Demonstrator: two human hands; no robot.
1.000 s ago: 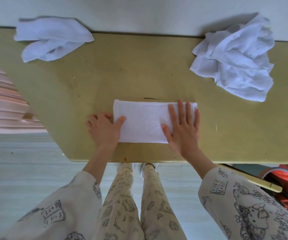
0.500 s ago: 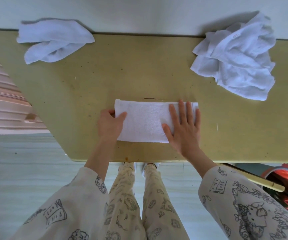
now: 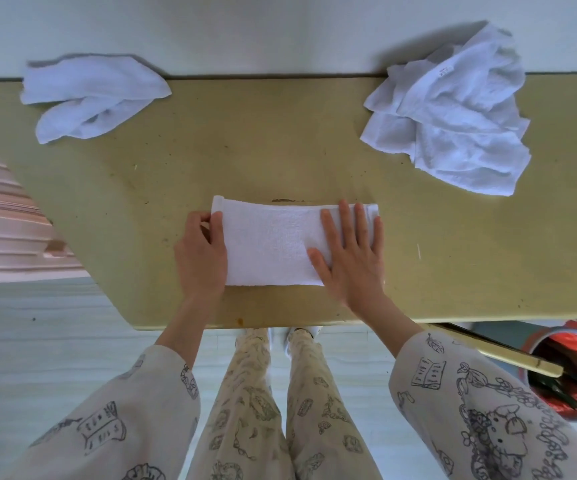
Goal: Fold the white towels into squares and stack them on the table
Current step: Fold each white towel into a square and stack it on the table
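A white towel [image 3: 269, 242], folded into a long rectangle, lies flat near the front edge of the yellow table [image 3: 280, 140]. My left hand [image 3: 202, 254] pinches the towel's left end, thumb on top and fingers curled under the edge. My right hand [image 3: 351, 252] lies flat with fingers spread on the towel's right end, pressing it down. A loosely folded white towel [image 3: 89, 95] sits at the back left of the table. At the back right lies a crumpled heap of white towels [image 3: 453, 112].
The table's back edge meets a pale wall. A pink ribbed object [image 3: 6, 223] stands left of the table. To the lower right, below the table edge, stands a bin with a red liner [image 3: 571, 372] and a yellow stick [image 3: 502, 351] across it.
My left hand has moved right from beside the towel onto its left end and taken hold of the edge. My right hand has stayed flat on the right end.
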